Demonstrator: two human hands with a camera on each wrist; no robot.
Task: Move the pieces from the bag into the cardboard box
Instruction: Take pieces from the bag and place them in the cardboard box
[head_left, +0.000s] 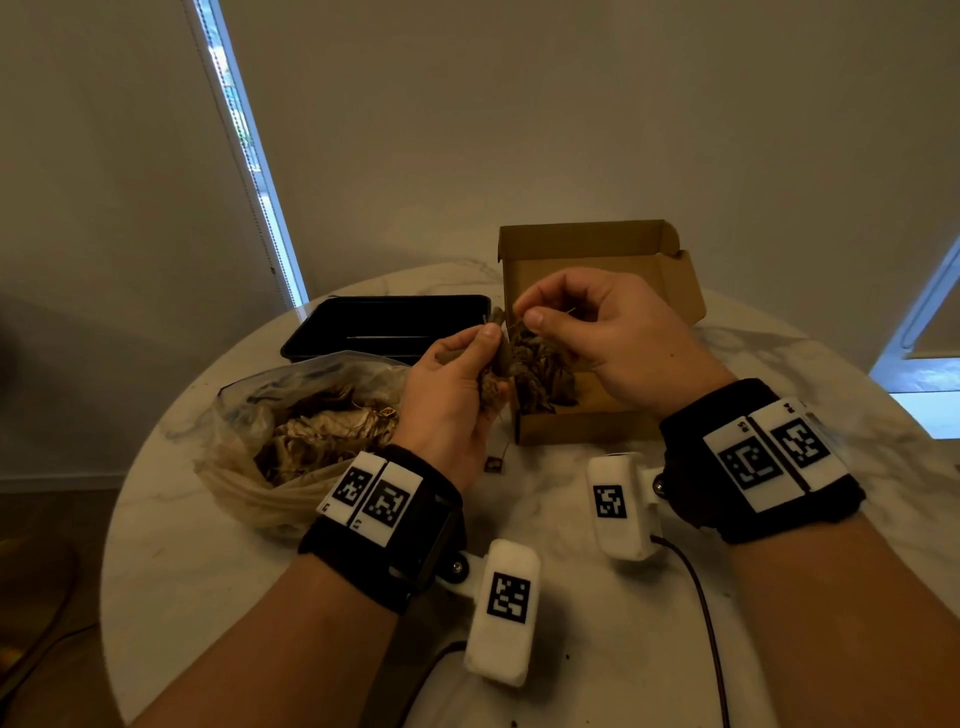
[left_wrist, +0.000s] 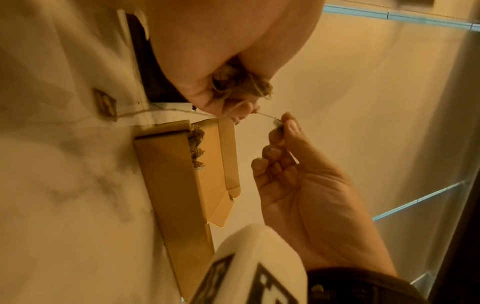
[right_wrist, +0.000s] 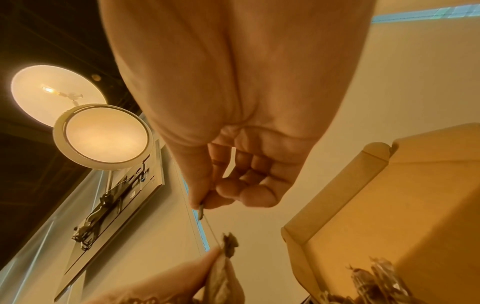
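Gripping a clump of brown, crinkled, stringy pieces (head_left: 493, 364), left hand (head_left: 447, 395) hovers beside cardboard box (head_left: 587, 421); right hand (head_left: 602, 338) pinches a thin string (left_wrist: 265, 116) stretched from it.

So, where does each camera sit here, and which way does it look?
Head: above the table, looking down; shows both hands, the bag, the box.
Left wrist: under the left hand, looking along it at the box and right hand.
Right wrist: under the right hand, looking up at a lamp.
Shared: the left hand's pieces, the string.
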